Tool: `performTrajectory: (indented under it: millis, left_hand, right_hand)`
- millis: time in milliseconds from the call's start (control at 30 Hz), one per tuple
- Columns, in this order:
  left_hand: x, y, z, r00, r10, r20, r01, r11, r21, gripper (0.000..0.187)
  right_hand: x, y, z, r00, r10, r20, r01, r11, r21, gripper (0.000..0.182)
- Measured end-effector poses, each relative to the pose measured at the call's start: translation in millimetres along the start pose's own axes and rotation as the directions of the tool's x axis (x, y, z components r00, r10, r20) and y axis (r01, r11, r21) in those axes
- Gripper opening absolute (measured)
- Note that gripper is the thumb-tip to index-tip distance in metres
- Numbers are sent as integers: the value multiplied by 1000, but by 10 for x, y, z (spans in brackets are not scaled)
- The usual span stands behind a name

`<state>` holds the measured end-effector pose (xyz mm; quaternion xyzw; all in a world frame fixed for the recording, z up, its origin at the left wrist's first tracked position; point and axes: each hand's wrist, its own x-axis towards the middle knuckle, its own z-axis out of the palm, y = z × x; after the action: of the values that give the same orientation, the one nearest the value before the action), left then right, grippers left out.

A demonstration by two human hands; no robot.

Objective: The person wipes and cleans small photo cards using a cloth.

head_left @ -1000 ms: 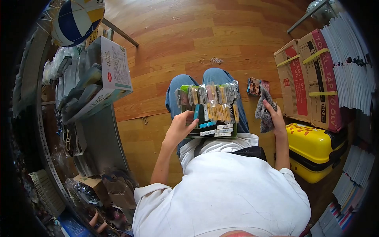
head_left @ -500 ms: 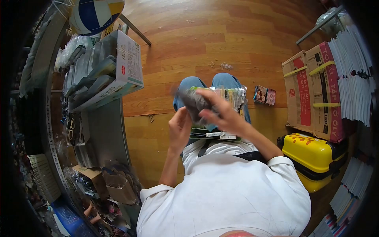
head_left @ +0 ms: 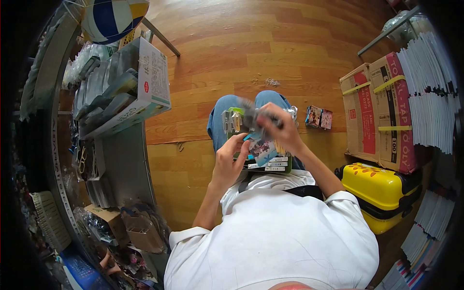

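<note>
Over my lap, my left hand [head_left: 228, 160] pinches the edge of a blue-and-white printed card or packet [head_left: 263, 151]. My right hand [head_left: 284, 129] is closed on a dark grey, see-through plastic bag [head_left: 251, 116], which is smeared by motion and partly covers the printed piece. Whether the two are joined cannot be made out. Beneath both hands, a dark green-edged tray or board [head_left: 291, 166] rests on my thighs. It carries slim packets [head_left: 235, 121] at the far side and white labelled strips [head_left: 276, 167] nearest me.
A stack of picture cards [head_left: 319, 117] lies on the wooden floor at the right. Beyond it stand a cardboard carton [head_left: 377, 111], stacked notebooks [head_left: 432, 116] and a yellow case [head_left: 372, 191]. To my left, a box of grey plastic sleeves [head_left: 153, 82] sits on a metal shelf [head_left: 128, 159].
The grey bag has shifted a little right and turned, and a blue-and-white printed piece now shows below it. My left hand has moved slightly right and towards me.
</note>
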<state>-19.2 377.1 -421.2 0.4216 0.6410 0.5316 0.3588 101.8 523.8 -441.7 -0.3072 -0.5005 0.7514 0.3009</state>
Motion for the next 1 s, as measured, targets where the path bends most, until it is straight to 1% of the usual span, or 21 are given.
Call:
performTrajectory:
  millis: [33, 67, 100, 167, 200, 267, 333, 400, 467, 500, 533, 567, 600, 667, 800, 833, 867, 900, 933, 967, 1000]
  left_hand:
    - [5, 25, -49, 996, 69, 50, -75, 987, 140, 23]
    - [-7, 34, -70, 986, 124, 113, -151, 950, 272, 24]
    - [-18, 13, -41, 986, 120, 116, -147, 951, 272, 24]
    - [17, -32, 93, 990, 84, 117, -90, 995, 47, 27]
    - [33, -21, 148, 989, 87, 123, -93, 995, 43, 27]
    - [63, 32, 218, 998, 28, 47, -23, 994, -109, 33]
    - [24, 134, 211, 999, -9, 43, 12, 997, -80, 34]
    - [-20, 65, 218, 992, 90, 88, -96, 993, 66, 24]
    - [-48, 29, 198, 985, 131, 113, -146, 980, 138, 20]
    - [-45, 27, 168, 983, 157, 99, -173, 967, 185, 18]
    - [-35, 35, 133, 979, 185, 84, -200, 952, 231, 17]
    - [-15, 58, 81, 968, 215, 127, -242, 933, 266, 16]
    - [6, 93, 44, 968, 215, 127, -242, 933, 267, 16]
    - [49, 156, 3, 945, 208, 251, -270, 931, 247, 16]
    - [89, 193, 39, 951, 206, 232, -259, 939, 226, 16]
    - [88, 194, 48, 956, 193, 223, -241, 947, 214, 17]
    - [85, 192, 51, 961, 180, 212, -223, 954, 202, 17]
    - [85, 184, 41, 960, 180, 214, -223, 953, 203, 17]
    - [90, 172, 22, 962, 157, 223, -209, 949, 234, 17]
    - [94, 165, -3, 964, 134, 229, -194, 944, 266, 18]
    - [105, 180, -45, 965, 133, 226, -192, 944, 267, 18]
  right_hand:
    - [-77, -44, 50, 938, -299, 175, 341, 887, -311, 30]
    - [-169, -86, 89, 769, -485, 416, 639, 579, -506, 30]
    - [-242, -128, 103, 841, -434, 324, 537, 593, -600, 31]
    - [-216, -102, 58, 886, -402, 233, 450, 617, -646, 32]
    - [-197, -98, 28, 920, -364, 144, 360, 639, -680, 35]
    - [-151, -94, 33, 913, -406, 41, 346, 718, -604, 41]
    - [-126, -94, 11, 961, -103, -256, 44, 973, -225, 40]
    - [-137, -91, 11, 955, -107, -278, 56, 981, -183, 40]
    - [-167, -74, 6, 931, -338, -140, 236, 848, -474, 42]
    - [-157, -127, -9, 932, -334, -139, 234, 849, -474, 42]
    - [-126, -224, -37, 839, -532, 117, 466, 590, -660, 40]
    - [-103, -292, -52, 677, -617, 401, 649, 244, -720, 38]
    - [-100, -313, -54, 677, -617, 401, 649, 245, -720, 38]
    - [-95, -341, -64, 709, -567, 419, 674, 371, -638, 36]
    - [-37, -141, -174, 797, -499, 340, 580, 474, -663, 39]
    - [-53, -113, -169, 947, -294, 127, 313, 771, -555, 41]
    - [-67, -95, -167, 999, -7, -33, -5, 937, -348, 43]
    - [-67, -106, -184, 996, 88, -18, -90, 974, -207, 39]
    - [-69, -123, -188, 996, 87, -16, -88, 974, -207, 39]
    - [-78, -148, -189, 981, -127, 147, 176, 902, -393, 35]
    - [-95, -196, -185, 894, -292, 341, 437, 739, -513, 32]
